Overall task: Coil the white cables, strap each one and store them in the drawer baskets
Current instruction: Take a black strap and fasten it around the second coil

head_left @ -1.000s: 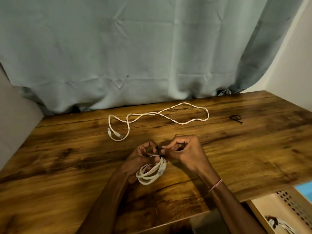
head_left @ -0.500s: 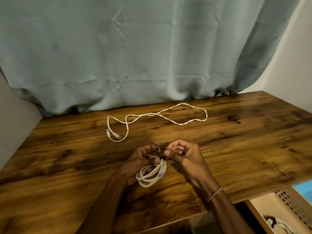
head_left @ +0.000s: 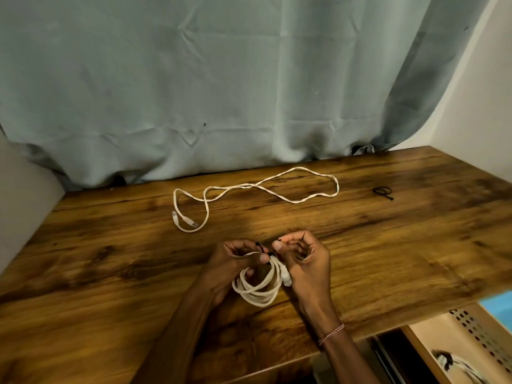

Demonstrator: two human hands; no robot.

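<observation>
**Black strap held across the coiled cable**

The white coiled cable [head_left: 256, 289] hangs in several loops between both hands, just above the near middle of the table [head_left: 110, 245], with a connector showing by the right palm. The left hand [head_left: 232, 261] pinches the coil's top and one end of a thin black strap [head_left: 263, 248]. The right hand [head_left: 307, 261] pinches the other end. Since half a second ago the hands have drawn slightly apart

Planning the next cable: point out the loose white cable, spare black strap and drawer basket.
loose white cable [head_left: 249, 186], head view, where strands cross
spare black strap [head_left: 376, 190], head view, loop
drawer basket [head_left: 482, 336], head view, perforated wall
</observation>
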